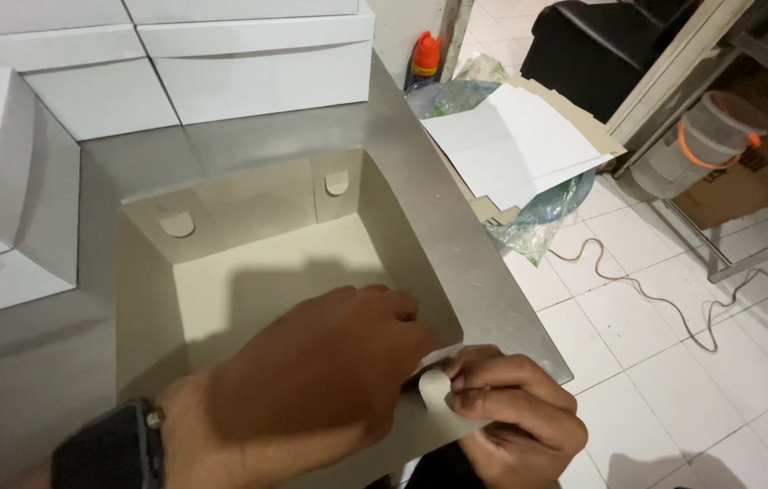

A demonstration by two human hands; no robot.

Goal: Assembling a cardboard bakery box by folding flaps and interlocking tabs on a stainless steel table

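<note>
We see an open cardboard box (266, 272) sitting on a steel counter (456, 244), its grey-brown inside facing up and its near right corner at the counter's edge. Our left hand (312, 380) lies over the near wall of the box, fingers curled and pressing down into that corner from inside; a dark watch (112, 448) sits on the wrist. Our right hand (515, 412) is just outside the same corner, below the counter's edge, with thumb and fingers pinched together on a small rounded tab (436, 388) of the box. So the box spreads out ahead and to the left of both hands, and the two hands meet at its near right corner, almost touching each other. Two more rounded tabs show locked in the far wall.

Behind the box, closed white boxes (248, 63) are stacked along the back of the counter, and another stands at the far left. To the right, flat white sheets (515, 145) rest on a plastic bag (538, 217), near an orange-capped can (425, 56). A cable (647, 290) trails over the white floor tiles, and a plastic tub (701, 140) with an orange band stands farther right.
</note>
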